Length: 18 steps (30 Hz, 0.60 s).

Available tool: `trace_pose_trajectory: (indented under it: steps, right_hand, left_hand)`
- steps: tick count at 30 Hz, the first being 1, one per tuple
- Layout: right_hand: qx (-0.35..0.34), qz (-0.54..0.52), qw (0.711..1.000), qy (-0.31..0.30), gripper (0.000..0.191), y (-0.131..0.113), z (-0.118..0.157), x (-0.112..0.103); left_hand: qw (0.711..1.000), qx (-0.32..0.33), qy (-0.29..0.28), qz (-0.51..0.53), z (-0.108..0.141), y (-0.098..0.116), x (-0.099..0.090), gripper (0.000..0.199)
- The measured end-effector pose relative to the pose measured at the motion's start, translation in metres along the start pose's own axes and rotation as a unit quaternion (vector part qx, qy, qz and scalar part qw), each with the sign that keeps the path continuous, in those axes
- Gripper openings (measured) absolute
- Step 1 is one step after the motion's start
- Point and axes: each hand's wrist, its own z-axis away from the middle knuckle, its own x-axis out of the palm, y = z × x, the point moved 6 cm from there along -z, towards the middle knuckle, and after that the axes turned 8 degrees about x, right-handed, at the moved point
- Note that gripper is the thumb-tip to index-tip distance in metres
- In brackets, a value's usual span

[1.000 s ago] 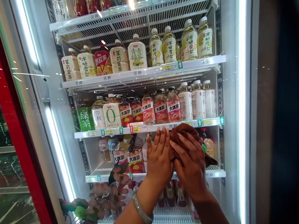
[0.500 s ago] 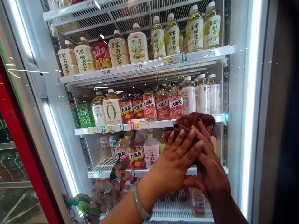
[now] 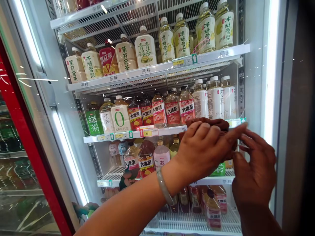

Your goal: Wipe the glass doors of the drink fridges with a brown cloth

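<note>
Brown cloth [image 3: 219, 123], crumpled, clutched in curled left hand [image 3: 203, 149]; right hand [image 3: 256, 164] arched alongside, hold unclear.

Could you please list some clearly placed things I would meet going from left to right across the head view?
Red frame, green-labelled tea bottle, bottle marked with a green 0, grey-green bangle, left hand, right hand. The brown cloth overlaps the left hand, so I leave it out.

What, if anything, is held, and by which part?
The left hand seemingly holds a crumpled brown cloth by its near side; I can't tell for the right hand.
</note>
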Motion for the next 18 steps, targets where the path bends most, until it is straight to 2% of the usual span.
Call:
trace_pose_trajectory:
  steps: [2, 5, 8, 10, 12, 14, 16, 18]
  right_hand:
    - [-0.018, 0.024, 0.999, -0.016, 0.048, 0.000, 0.001, 0.008]
    - [-0.056, 0.084, 0.990, -0.100, 0.055, 0.000, 0.010, 0.033]
    - [-0.071, 0.145, 0.980, -0.116, 0.062, 0.001, 0.021, 0.051]
    - [-0.070, 0.153, 0.981, -0.099, 0.063, 0.001, 0.025, 0.055]
    - [-0.069, 0.143, 0.984, -0.083, 0.061, 0.000, 0.028, 0.056]
    - [-0.069, 0.128, 0.987, -0.062, 0.060, 0.000, 0.029, 0.055]
    - [-0.067, 0.123, 0.989, -0.047, 0.060, 0.001, 0.030, 0.055]
    - [-0.070, 0.130, 0.988, -0.038, 0.061, 0.002, 0.032, 0.057]
  left_hand:
    - [0.999, -0.032, 0.006, -0.006, 0.009, -0.009, -0.011, 0.051]
    - [0.997, -0.067, 0.016, -0.021, 0.042, -0.015, -0.027, 0.041]
    - [0.999, -0.046, 0.000, -0.018, 0.079, -0.004, -0.030, 0.035]
    - [1.000, -0.016, -0.006, -0.016, 0.090, 0.004, -0.027, 0.026]
    - [1.000, 0.004, -0.002, -0.021, 0.084, 0.004, -0.023, 0.015]
    - [1.000, 0.008, 0.004, -0.030, 0.066, -0.007, -0.020, 0.011]
    - [0.999, -0.007, 0.020, -0.031, 0.047, -0.020, -0.019, 0.018]
    - [0.998, -0.042, 0.042, -0.024, 0.039, -0.024, -0.021, 0.032]
